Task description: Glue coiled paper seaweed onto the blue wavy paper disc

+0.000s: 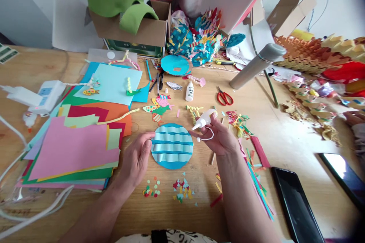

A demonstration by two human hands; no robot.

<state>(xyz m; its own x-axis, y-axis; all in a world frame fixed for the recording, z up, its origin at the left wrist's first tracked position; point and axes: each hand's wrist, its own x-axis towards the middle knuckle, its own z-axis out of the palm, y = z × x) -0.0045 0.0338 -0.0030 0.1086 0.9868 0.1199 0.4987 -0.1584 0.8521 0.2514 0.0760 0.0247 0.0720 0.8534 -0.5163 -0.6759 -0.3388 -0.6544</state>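
A round blue paper disc point(172, 155) with pale wavy strips across it lies on the wooden table in front of me. My left hand point(139, 155) grips its left edge between thumb and fingers. In my right hand point(219, 136) is a small white glue bottle point(205, 118), tilted so its nozzle points down and left, just above the disc's upper right rim. Its cap dangles on a white loop below. Several colourful paper fish point(162, 107) lie just beyond the disc. Nearer to me are paper dots point(152, 188) and small paper triangles point(184, 190).
Coloured paper sheets point(76, 148) are stacked at left, near a white power strip point(47, 97). Another glue bottle point(189, 92), red scissors point(224, 97) and a grey flask point(256, 64) stand or lie beyond. Phones point(296, 201) lie at right, where another person's hand point(355, 117) shows.
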